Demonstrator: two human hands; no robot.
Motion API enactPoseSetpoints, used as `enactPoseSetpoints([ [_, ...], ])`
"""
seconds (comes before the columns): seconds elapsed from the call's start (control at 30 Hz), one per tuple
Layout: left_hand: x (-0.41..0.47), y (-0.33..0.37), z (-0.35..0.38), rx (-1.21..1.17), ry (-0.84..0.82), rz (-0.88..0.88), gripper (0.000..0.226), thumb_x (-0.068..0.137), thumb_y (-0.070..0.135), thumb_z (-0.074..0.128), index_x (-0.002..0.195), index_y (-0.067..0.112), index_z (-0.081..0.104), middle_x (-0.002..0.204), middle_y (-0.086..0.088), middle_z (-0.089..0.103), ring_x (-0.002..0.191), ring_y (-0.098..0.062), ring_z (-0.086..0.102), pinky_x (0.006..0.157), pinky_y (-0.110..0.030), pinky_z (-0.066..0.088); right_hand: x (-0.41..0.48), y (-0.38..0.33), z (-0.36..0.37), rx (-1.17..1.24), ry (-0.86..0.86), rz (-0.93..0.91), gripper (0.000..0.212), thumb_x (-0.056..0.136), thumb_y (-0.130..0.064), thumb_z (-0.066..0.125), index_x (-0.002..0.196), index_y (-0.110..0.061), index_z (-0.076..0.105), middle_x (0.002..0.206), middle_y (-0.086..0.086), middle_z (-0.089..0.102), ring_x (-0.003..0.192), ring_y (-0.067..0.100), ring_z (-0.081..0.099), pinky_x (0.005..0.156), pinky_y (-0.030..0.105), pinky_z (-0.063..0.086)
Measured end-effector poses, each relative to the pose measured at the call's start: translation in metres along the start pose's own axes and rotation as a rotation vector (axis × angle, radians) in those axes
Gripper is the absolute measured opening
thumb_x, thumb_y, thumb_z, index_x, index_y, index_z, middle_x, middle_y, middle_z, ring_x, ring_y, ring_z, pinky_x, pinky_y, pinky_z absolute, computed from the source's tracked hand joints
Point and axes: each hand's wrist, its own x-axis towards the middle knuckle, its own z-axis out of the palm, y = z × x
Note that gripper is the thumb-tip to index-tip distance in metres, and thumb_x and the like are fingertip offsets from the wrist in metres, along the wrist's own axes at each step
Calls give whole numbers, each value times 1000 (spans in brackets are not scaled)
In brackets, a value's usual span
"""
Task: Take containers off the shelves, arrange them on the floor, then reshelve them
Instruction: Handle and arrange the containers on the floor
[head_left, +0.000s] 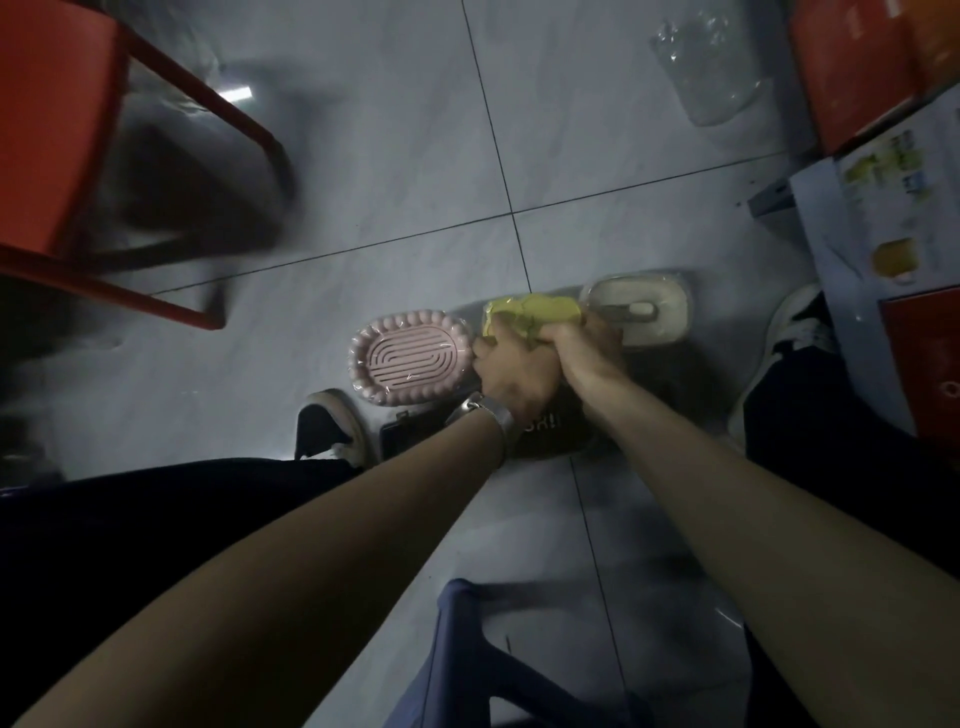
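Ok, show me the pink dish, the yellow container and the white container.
pink dish (410, 358), head view, slotted middle.
yellow container (540, 309), head view, its far top surface.
white container (670, 312), head view, lid's right side.

Legible text: white letters, roughly "ORI", on the dark flat item (550, 434) lying on the floor (415, 156); the rest of the word is covered. Print on the white box (878, 218) at right is too blurred to read.
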Motion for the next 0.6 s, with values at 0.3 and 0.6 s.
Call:
enactPoseSetpoints([
  [0.3, 31, 56, -56, 240, 21, 191, 89, 85, 50, 51, 164, 24, 18, 150, -23, 49, 124, -40, 59, 104, -42, 53, -7, -4, -10, 416, 64, 74, 4, 86, -24, 71, 88, -21, 70, 101, 2, 73, 102, 26, 68, 94, 43, 57],
  [0.6, 82, 69, -90, 572, -104, 214, 34, 95, 26, 66, 125, 11, 68, 106, -15, 76, 97, -28, 75, 88, -37, 62, 9, -12, -5, 311, -34, -33, 33, 90, -28, 70, 122, -22, 68, 105, -5, 72, 94, 11, 67, 66, 26, 48],
])
